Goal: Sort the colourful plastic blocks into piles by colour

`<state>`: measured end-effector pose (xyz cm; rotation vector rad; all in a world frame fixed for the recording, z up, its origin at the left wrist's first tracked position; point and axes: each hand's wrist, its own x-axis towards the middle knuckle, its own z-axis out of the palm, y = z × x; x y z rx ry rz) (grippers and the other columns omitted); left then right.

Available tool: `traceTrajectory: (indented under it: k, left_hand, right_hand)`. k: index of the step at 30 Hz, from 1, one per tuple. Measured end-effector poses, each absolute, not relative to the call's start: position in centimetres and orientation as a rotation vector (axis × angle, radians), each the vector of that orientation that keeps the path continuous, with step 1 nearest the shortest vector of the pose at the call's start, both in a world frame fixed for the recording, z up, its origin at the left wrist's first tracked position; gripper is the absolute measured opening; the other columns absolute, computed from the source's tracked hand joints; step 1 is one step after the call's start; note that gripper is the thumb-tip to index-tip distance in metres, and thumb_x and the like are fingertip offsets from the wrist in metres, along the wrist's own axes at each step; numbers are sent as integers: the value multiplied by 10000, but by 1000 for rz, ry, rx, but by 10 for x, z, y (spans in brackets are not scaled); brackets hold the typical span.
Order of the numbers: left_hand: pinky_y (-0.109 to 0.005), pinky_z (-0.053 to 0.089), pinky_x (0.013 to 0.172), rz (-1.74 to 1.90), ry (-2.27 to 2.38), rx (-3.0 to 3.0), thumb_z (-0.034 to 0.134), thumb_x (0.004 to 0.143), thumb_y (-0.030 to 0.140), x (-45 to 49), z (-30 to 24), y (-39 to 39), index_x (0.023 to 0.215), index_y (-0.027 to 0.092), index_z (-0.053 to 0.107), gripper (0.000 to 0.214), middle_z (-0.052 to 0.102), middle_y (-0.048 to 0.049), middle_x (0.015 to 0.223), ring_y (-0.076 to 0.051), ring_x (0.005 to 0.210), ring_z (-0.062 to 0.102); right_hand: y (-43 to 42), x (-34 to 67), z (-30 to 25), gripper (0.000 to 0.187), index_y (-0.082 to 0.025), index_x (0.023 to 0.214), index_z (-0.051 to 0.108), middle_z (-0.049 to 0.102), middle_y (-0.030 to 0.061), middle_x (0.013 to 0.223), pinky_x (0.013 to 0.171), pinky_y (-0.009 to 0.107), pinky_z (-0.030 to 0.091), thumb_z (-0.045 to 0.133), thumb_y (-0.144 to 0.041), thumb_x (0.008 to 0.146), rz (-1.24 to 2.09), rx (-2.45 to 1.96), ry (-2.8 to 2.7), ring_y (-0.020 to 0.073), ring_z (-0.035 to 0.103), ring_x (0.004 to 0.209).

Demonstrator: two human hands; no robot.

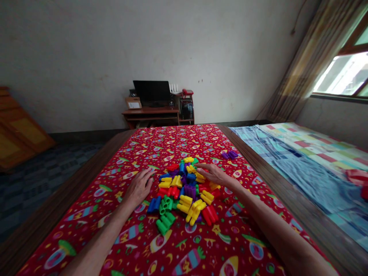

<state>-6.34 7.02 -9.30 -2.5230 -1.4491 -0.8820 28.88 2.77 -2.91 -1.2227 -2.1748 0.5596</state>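
A heap of plastic toy building blocks in yellow, red, blue, green and purple lies on the patterned red cloth. To the left of the heap, my left hand rests palm down on the cloth with fingers loosely stretched, holding nothing. My right hand reaches over the far right of the heap, fingers extended beside a yellow block; whether they touch it I cannot tell. Nearest me are a green block, a yellow block and a red block. Purple blocks lie apart at the far right.
Dark wooden edges frame the cloth-covered surface. On the right is a bed with a checked sheet and blue fabric. Beyond the far end stands a desk with a monitor. A wooden cabinet is at left.
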Motion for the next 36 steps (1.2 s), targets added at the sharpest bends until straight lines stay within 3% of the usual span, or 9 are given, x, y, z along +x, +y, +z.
traceTrajectory:
  k: [3, 9, 17, 20, 27, 31, 36]
  left_hand:
    - [-462, 467, 1023, -888, -1451, -2534, 337, 920, 347, -64, -95, 71, 1152, 168, 639, 420, 631, -129, 1234, -279, 1167, 571]
    - [-457, 470, 1024, -892, -1485, -2518, 337, 914, 343, -63, -96, 71, 1152, 160, 641, 428, 623, -133, 1252, -278, 1174, 570]
    - [-468, 466, 1027, -894, -1483, -2505, 348, 922, 315, -60, -92, 66, 1148, 167, 651, 406, 624, -131, 1245, -277, 1173, 569]
    - [-460, 470, 1026, -863, -1483, -2509, 359, 920, 294, -60, -90, 64, 1166, 163, 643, 398, 617, -131, 1258, -274, 1181, 565]
    - [-482, 468, 1023, -897, -1487, -2491, 365, 913, 258, -57, -92, 62, 1156, 148, 637, 381, 619, -139, 1253, -282, 1159, 573]
    - [-483, 465, 1028, -918, -1492, -2493, 363, 911, 258, -56, -93, 62, 1158, 163, 639, 382, 616, -129, 1261, -276, 1171, 565]
    - [-473, 469, 1028, -898, -1515, -2497, 365, 908, 273, -57, -92, 64, 1157, 187, 644, 384, 612, -114, 1273, -268, 1193, 557]
  right_hand:
    - [34, 303, -28, 340, -165, 1149, 689, 729, 91, 1083, 823, 311, 502, 491, -320, 920, 480, -1309, -1975, 227, 681, 951]
    - [48, 316, -39, 272, -139, 1010, 746, 760, 59, 886, 750, 272, 512, 524, -190, 860, 394, -1514, -1901, 205, 703, 808]
    - [76, 259, -17, 407, -159, 1256, 639, 693, 106, 1179, 880, 302, 493, 610, -285, 870, 488, -1314, -2228, 237, 660, 1046]
    - [68, 238, -15, 411, -162, 1256, 632, 658, 119, 1241, 922, 309, 473, 613, -303, 870, 434, -1210, -2355, 232, 631, 1103]
    - [53, 238, -5, 474, -166, 1299, 596, 734, 97, 1032, 810, 268, 475, 622, -204, 827, 349, -1527, -2263, 220, 673, 967]
    - [52, 235, -3, 374, -152, 1196, 657, 727, 108, 1029, 769, 254, 461, 630, -283, 847, 351, -1556, -2372, 222, 667, 960]
    - [44, 225, -2, 489, -203, 1302, 586, 725, 92, 1005, 715, 258, 448, 660, -309, 830, 375, -1459, -2493, 218, 663, 913]
